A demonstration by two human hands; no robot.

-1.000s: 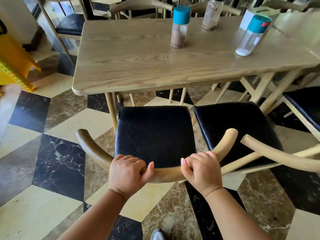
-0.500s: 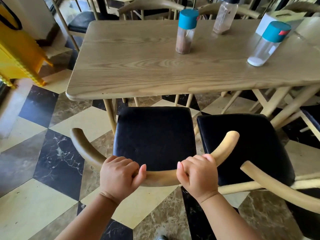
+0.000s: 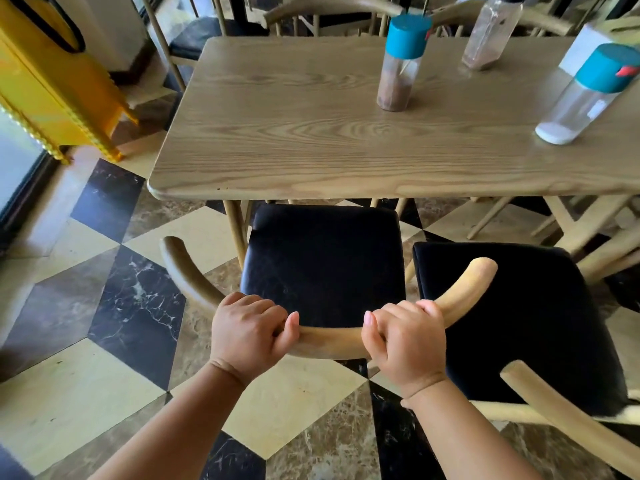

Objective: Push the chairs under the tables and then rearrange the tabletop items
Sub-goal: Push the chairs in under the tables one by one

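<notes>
Wooden chair back [image 3: 329, 342] is gripped by our left hand [image 3: 247, 336] and right hand [image 3: 407, 341], fingers curled tight; black seat [image 3: 323, 261] front edge sits just under the table [image 3: 311, 133].

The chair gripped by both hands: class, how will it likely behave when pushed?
The chair probably slides readily: the marble floor looks polished. Its curved wooden backrest looks rigid, so it shouldn't flex under the left hand and right hand.
</notes>
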